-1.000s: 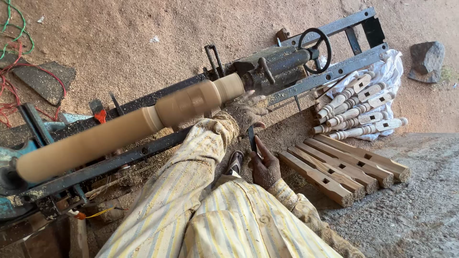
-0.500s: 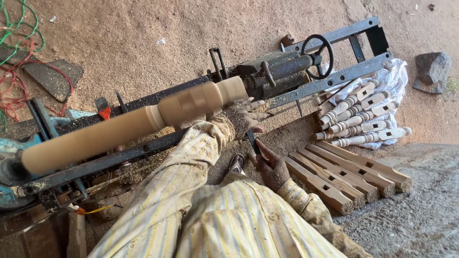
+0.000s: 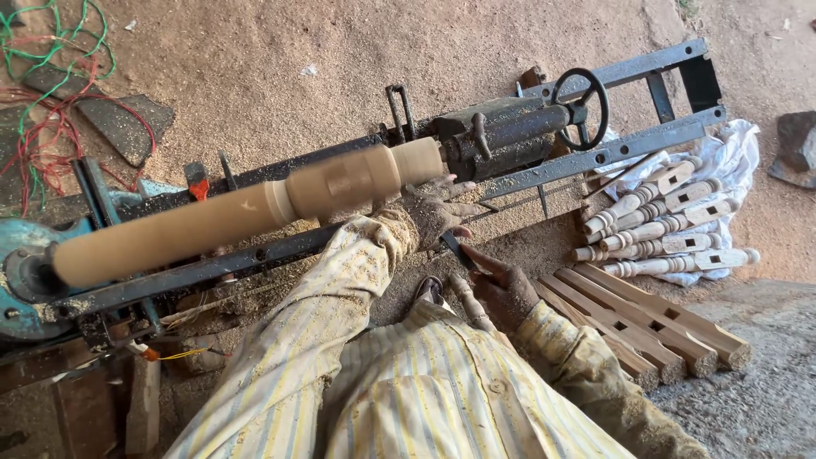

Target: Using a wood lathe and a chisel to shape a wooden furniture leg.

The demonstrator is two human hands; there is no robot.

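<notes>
Pale wood: a long turned workpiece lies mounted in the lathe, blurred along its length, thicker at the end nearest the tailstock.
Lathe: dark metal, dusted with sawdust, running slantwise from lower left to upper right; a black handwheel sits at its upper right end.
Left hand: just below the thick end of the workpiece, beside the lathe rail, coated in sawdust; its fingers are curled over the front of a dark chisel.
Right hand: below the lathe and nearer the person's body, fingers closed round the chisel's rear part, its wooden handle pointing back toward the chest.
Sleeves: yellow and white striped shirt, speckled with sawdust.
Right of the lathe: several finished turned legs lie on a white cloth, just past the lathe's far end.
Below those: square wooden blanks lie side by side on the ground.
Left of the lathe: red and green wires lie tangled on the sawdust-covered floor.
Far right of the lathe: a grey stone.
</notes>
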